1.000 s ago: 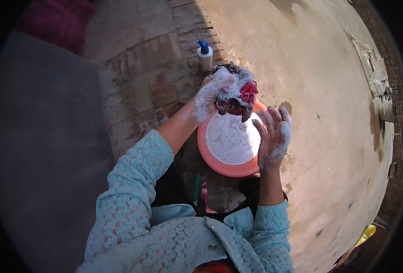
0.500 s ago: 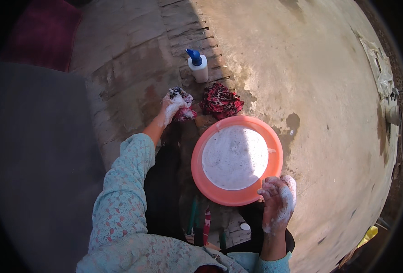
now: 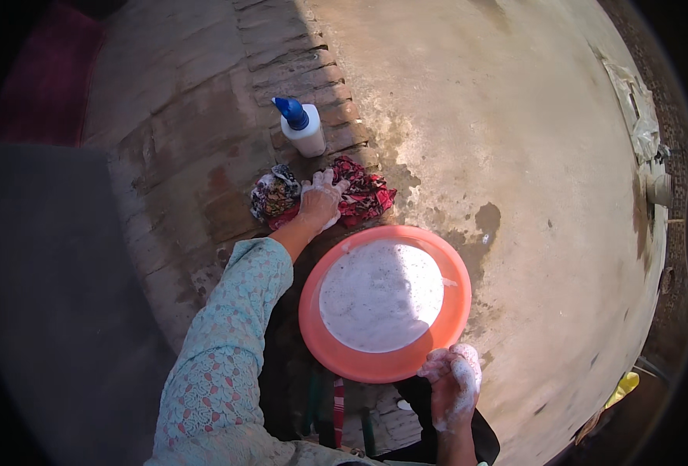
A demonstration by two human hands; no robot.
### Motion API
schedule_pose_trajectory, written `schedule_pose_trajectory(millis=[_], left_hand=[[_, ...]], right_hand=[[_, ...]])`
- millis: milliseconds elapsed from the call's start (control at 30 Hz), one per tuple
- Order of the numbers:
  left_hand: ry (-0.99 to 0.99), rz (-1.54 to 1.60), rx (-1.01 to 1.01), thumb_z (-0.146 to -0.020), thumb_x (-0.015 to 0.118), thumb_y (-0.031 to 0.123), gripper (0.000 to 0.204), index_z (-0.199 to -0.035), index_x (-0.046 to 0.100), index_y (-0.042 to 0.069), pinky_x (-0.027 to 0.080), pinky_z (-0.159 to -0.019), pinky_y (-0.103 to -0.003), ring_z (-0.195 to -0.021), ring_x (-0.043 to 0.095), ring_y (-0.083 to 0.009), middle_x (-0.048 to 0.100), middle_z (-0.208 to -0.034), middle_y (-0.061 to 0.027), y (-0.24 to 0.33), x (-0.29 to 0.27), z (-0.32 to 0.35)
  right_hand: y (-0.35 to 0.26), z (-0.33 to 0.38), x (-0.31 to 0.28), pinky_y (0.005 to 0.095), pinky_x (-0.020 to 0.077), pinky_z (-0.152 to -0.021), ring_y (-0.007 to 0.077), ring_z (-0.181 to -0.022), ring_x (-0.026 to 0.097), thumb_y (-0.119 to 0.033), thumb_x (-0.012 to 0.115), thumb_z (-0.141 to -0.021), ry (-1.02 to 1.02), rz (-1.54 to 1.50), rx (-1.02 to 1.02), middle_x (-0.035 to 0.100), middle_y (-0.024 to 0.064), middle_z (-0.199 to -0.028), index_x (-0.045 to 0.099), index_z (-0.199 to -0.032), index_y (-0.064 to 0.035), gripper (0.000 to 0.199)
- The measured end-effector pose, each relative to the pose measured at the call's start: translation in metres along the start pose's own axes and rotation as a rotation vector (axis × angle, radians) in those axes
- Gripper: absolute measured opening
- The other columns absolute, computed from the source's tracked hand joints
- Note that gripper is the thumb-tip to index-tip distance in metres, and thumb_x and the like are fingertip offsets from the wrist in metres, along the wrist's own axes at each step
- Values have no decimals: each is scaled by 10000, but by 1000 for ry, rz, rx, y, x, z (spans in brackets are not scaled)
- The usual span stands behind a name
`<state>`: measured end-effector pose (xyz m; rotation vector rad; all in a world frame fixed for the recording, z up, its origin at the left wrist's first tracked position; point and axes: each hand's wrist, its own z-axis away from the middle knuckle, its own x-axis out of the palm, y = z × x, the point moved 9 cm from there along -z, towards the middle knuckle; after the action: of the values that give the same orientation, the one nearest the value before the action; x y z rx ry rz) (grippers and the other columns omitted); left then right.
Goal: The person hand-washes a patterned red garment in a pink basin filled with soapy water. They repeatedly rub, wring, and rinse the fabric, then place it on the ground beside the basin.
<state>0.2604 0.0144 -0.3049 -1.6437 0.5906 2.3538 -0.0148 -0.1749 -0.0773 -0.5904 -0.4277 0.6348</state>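
My left hand (image 3: 321, 203), wet with suds, rests on a crumpled red and black patterned cloth (image 3: 371, 196), its fingers spread over the near-left part. Left of that hand lies a soapy dark and multicoloured bunched cloth (image 3: 276, 193), touching the red fabric. Nearer to me stands a round salmon-pink basin (image 3: 324, 353), filled with water under white foam (image 3: 381, 295). My right hand (image 3: 454, 384), coated in lather, hovers beside the basin's near-right rim with its fingers loosely bent and nothing in them.
A white bottle (image 3: 307, 136) with a blue nozzle stands just beyond the cloths. Brick paving (image 3: 181, 140) meets sunlit concrete (image 3: 530, 194) with wet patches. A dark grey mat (image 3: 57, 256) and a maroon one (image 3: 45, 78) lie left; a pipe end (image 3: 658, 189) is at the far right.
My left hand has put down the soapy dark cloth and moved right onto the red patterned one. The right hand stays by the basin rim. The whole view has shifted slightly.
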Motion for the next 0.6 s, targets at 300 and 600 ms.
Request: schedule_pose_trajectory(millis=[300,600], left_hand=[[109,975,31,-686,599,-32,485,-1162,524,26,498,-696,-273,-771,632,-126,651,-978,-61,13,-102,25],[-68,1953,233,-784,598,-76,541,-1284,436,50,496,-900,-300,-1063,571,-158,568,-1197,-66,145,-287,164]], right_hand=[[-9,0,-10,372,502,-758,261,-861,597,-216,559,-846,-129,49,-57,585,171,-971,493,-1065,-31,294],[-42,17,50,697,351,-880,404,-1257,314,-657,421,-837,-574,-462,-53,228,87,-1443,81,-1447,-289,790]])
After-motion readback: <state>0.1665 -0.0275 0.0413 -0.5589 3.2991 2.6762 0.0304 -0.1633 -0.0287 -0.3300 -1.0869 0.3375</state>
